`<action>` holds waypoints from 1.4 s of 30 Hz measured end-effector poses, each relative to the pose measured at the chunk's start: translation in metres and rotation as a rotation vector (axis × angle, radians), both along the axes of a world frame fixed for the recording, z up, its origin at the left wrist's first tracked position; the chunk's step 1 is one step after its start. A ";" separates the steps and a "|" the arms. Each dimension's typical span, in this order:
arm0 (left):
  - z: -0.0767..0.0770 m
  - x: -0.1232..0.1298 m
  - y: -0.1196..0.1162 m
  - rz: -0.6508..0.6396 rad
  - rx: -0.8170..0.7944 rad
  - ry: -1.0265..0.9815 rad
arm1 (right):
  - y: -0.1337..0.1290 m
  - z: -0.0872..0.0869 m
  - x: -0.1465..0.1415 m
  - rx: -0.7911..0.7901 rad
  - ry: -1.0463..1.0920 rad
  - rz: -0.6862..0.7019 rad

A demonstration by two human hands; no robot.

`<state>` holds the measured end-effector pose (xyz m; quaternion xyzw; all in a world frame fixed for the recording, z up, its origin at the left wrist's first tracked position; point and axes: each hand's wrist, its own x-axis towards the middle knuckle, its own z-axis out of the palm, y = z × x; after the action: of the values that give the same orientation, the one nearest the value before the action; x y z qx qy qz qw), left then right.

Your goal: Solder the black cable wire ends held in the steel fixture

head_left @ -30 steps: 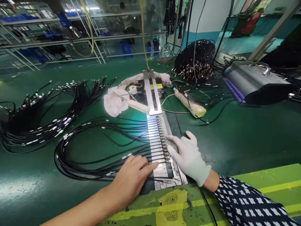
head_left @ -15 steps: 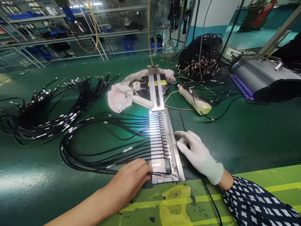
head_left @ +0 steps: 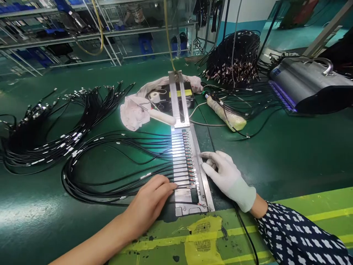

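Observation:
A long metal fixture (head_left: 202, 189) lies on the bench, holding a row of black cables (head_left: 154, 165) side by side with their stripped ends and small connectors along its right part. My left hand (head_left: 153, 193), bare, is at the fixture's lower left edge, its fingers closed around one of the lower cables; the fingertips partly hide it. One cable lies apart from the rest near the fixture's bottom end. My right hand (head_left: 222, 176), in a white glove, rests against the right edge of the fixture, with index finger and thumb apart and nothing visible between them.
Bundled black cables (head_left: 52, 147) lie at left, and another heap (head_left: 234, 59) stands behind. A grey machine (head_left: 311, 84) with purple light is at right. A black control box (head_left: 162, 105), a white cloth (head_left: 134, 114) and a wrapped handle (head_left: 226, 114) lie beyond the fixture.
My left hand has moved slightly up along the fixture, from the lowest cable to those above it. My right hand stays at the right edge. The whole view has shifted a little.

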<state>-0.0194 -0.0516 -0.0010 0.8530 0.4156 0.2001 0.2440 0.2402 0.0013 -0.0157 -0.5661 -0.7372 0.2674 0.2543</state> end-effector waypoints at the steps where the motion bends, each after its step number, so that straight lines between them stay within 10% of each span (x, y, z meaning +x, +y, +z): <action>1: -0.002 0.001 0.002 -0.016 -0.006 0.008 | 0.000 0.000 0.000 -0.001 -0.001 -0.001; 42: -0.002 0.001 0.000 -0.190 0.195 0.170 | 0.007 0.001 -0.003 0.024 0.014 -0.001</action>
<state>-0.0184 -0.0517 -0.0027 0.9220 0.3309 0.1427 0.1419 0.2369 0.0079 -0.0149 -0.5617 -0.7382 0.2622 0.2661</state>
